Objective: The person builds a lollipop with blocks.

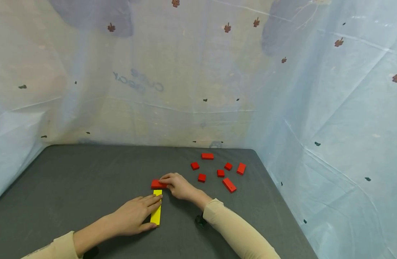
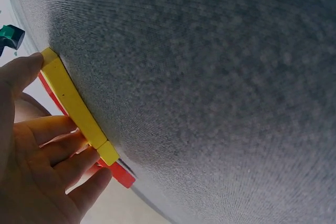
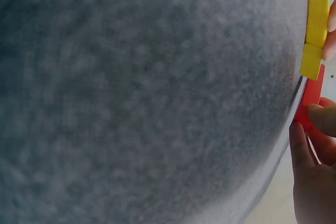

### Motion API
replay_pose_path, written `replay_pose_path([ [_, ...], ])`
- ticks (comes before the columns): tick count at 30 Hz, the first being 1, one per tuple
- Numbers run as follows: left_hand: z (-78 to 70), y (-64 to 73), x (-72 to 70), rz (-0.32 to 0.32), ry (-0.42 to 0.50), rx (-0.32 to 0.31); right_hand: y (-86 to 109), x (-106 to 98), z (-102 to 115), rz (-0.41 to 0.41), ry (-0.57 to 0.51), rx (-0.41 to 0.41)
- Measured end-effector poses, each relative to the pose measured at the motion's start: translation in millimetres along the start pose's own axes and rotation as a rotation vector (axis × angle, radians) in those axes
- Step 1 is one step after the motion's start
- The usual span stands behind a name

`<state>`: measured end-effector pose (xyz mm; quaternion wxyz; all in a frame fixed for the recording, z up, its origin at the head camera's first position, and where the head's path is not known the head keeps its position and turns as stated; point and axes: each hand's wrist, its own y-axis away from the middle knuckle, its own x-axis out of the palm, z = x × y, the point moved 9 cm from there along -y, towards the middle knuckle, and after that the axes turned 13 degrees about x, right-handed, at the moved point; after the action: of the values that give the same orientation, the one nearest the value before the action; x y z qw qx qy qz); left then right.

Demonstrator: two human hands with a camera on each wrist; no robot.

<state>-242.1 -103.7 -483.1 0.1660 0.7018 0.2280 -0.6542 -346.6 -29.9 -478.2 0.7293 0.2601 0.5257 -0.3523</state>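
A yellow bar [image 1: 155, 216] lies on the dark table. The left wrist view shows it as a long yellow block [image 2: 76, 106] with a short yellow block [image 2: 108, 153] at its end. My left hand [image 1: 133, 214] rests on the bar, its fingers fairly straight and spread, the thumb at the near end. Just beyond the bar's far end, my right hand [image 1: 178, 186] pinches a red block [image 1: 155, 184] set crosswise; part of it is hidden by the fingers. In the right wrist view the red block [image 3: 311, 98] sits close to the yellow end; contact is hard to tell.
Several loose red blocks lie at the right back of the table [image 1: 88, 172], among them a long block [image 1: 229, 185], another long block [image 1: 207, 156] and a small cube [image 1: 202, 178]. Translucent plastic sheeting [image 1: 185, 90] hangs behind the table and along its right side.
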Motion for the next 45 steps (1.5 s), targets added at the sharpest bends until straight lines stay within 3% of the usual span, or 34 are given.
replay_pose_path([
  [23,-0.4,-1.3,-0.2,0.01,-0.01,0.001,4.4,5.1,4.6,0.01,0.008,-0.061],
  [33,3.3,0.3,-1.3,-0.013,0.034,-0.019,4.1,5.7,4.5,0.009,0.005,-0.062],
  [40,4.1,2.0,-0.2,-0.028,0.016,-0.008,12.1,0.4,2.2,-0.027,-0.019,-0.028],
  [45,4.5,4.0,-3.2,-0.076,0.002,-0.01,28.0,-13.1,-2.2,-0.091,-0.088,-0.006],
])
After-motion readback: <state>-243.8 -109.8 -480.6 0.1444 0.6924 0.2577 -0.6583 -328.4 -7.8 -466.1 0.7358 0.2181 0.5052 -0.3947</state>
